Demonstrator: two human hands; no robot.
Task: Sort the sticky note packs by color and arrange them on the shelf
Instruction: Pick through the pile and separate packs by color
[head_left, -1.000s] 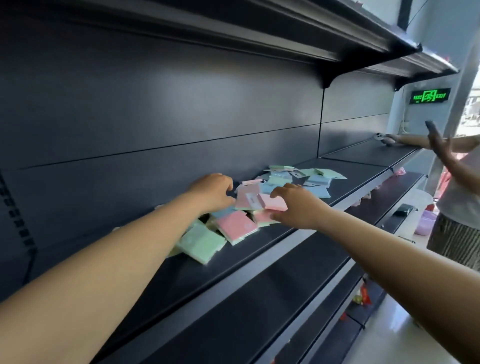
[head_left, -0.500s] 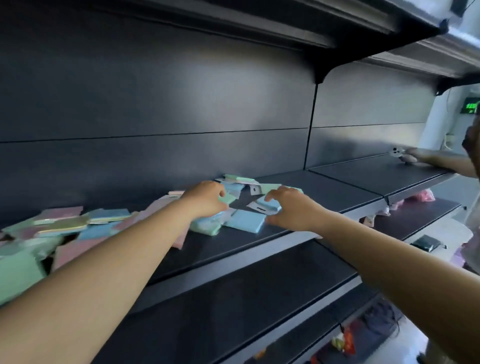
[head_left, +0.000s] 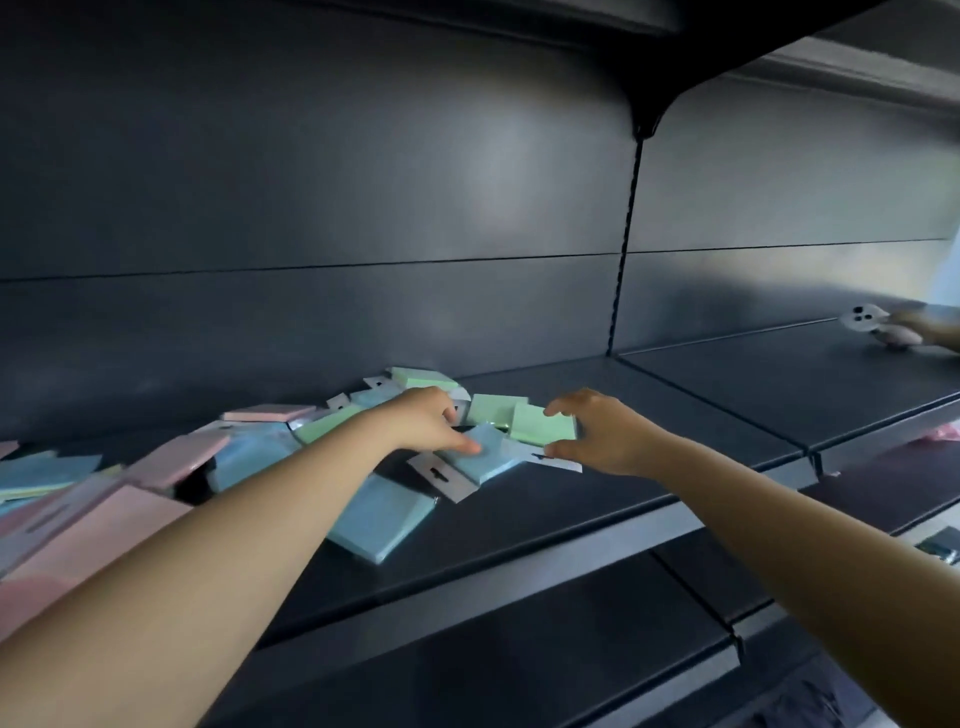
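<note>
We are reaching across the dark shelf (head_left: 597, 499), where the sticky note packs (head_left: 171, 462) are lying in a mixed heap of pink, blue and green along its left and middle. Our left hand (head_left: 423, 421) is pressing its thumb on a blue pack (head_left: 485, 457). Our right hand (head_left: 602, 434) is pinching a green pack (head_left: 540, 423) between curled fingers and thumb.

— Any writing you can read from your end?

— None. I see white hang tabs (head_left: 441, 475) on the sticky note packs (head_left: 382, 525) at mid frame, but they look blank to me. The dark shelf (head_left: 571, 499) and its back panel carry no label or number I can make out.
</note>
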